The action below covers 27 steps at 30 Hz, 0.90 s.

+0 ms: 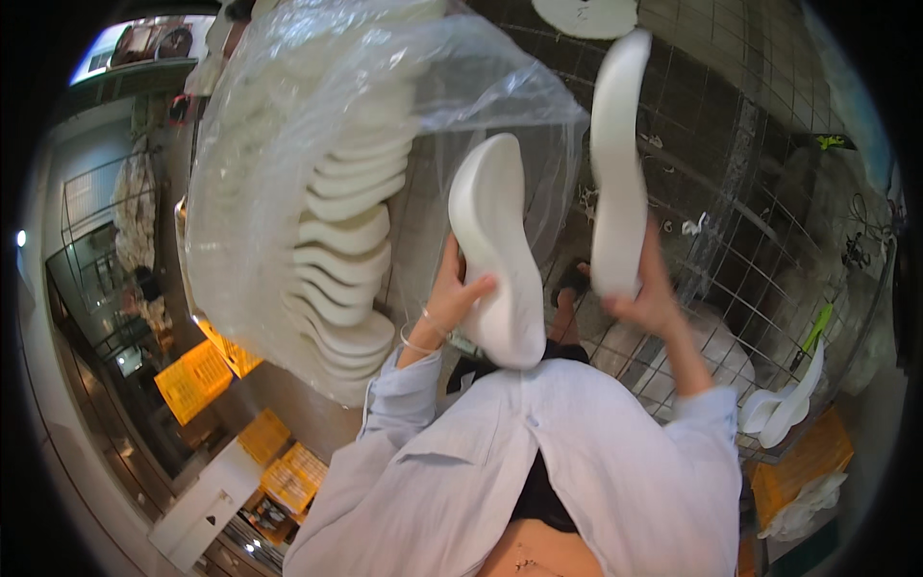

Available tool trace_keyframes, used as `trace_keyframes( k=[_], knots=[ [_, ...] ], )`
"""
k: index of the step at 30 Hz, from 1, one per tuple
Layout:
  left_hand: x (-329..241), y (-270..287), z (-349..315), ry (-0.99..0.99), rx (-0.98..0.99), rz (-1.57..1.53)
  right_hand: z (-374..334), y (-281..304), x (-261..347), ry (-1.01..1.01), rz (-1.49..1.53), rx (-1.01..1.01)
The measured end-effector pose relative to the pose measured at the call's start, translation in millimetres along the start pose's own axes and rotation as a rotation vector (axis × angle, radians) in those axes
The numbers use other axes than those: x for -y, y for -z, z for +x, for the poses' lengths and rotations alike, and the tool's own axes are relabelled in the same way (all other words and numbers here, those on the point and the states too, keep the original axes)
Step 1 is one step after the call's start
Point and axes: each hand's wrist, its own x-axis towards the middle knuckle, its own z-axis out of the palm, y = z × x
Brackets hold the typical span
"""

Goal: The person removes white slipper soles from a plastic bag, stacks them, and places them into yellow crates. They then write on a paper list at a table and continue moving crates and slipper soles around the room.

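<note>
In my left hand [452, 293] is a white shoe sole [495, 226], its contoured face turned up, thumb on top and fingers beneath its left edge. My right hand [652, 293] grips a second white shoe sole [618, 144] near its heel end. That one stands edge-on, its tip pointing away from me, slightly blurred. The two soles are apart. Just left of my left hand, a large clear plastic bag [260, 192] holds stacked white soles [351, 269], several of them showing through its side.
A wire mesh rack [711, 260] spreads to the right, with loose white soles [784, 404] at its near right edge. Another white piece [586, 14] lies at the far edge. Yellow crates [192, 380] stand at lower left, and an orange crate [803, 462] at lower right.
</note>
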Motion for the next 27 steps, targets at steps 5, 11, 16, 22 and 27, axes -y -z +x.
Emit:
trace_keyframes(
  k=[5,11,16,22,27],
  knots=[
    [26.7,-10.5,-5.9,-0.013,-0.035,0.402,-114.4,-51.8,-16.6,-0.357,0.004,0.279],
    [36.9,-8.3,-17.5,-0.024,-0.068,0.429,-79.1,-53.1,-3.8,-0.4,0.005,-0.022],
    [42.4,-6.9,-19.9,-0.103,-0.061,0.414,-36.1,-76.6,-9.4,-0.433,0.313,-0.509],
    [53.1,-6.5,-19.0,-0.137,0.016,0.408,-23.1,-81.2,-40.4,-0.553,0.545,-0.535],
    [63.6,-6.1,-13.0,-0.339,-0.031,0.54,-8.5,-72.8,-43.2,-0.702,0.732,-0.489]
  ],
)
